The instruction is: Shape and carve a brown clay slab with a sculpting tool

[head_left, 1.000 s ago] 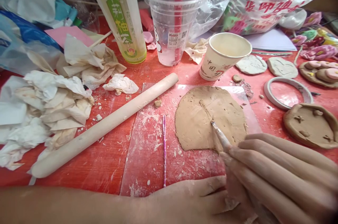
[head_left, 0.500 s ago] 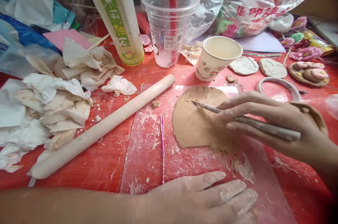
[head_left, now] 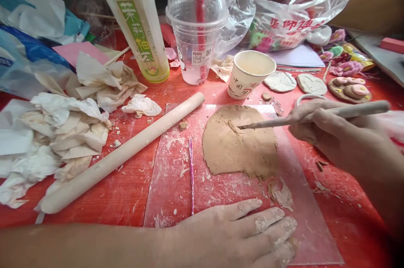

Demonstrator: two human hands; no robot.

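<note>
A flat, rounded slab of brown clay [head_left: 240, 152] lies on a clear board [head_left: 167, 175] dusted with dried clay. My right hand [head_left: 334, 133] grips a slender, clay-smeared carving tool [head_left: 268, 123], its tip touching the slab's upper middle. Around the tip, a short rough groove with raised crumbs marks the surface. My left hand [head_left: 243, 232] rests palm down at the board's near edge, fingers spread and powdered with clay, holding nothing. Just above its wrist, a thin purple stick [head_left: 191, 175] lies on the board.
To the left, a wooden rolling pin [head_left: 126, 152] lies aslant beside crumpled tissues [head_left: 72, 129]. Behind the slab stand a paper cup [head_left: 251, 75], a plastic cup [head_left: 198, 45] and a tea bottle [head_left: 139, 32]. Clay discs [head_left: 312, 84] and a tape roll [head_left: 303, 98] sit at the right.
My right hand has turned over, so the tool's handle now points up and right. A torn groove shows at the tip. My left hand stays flat; the view has shifted slightly.
</note>
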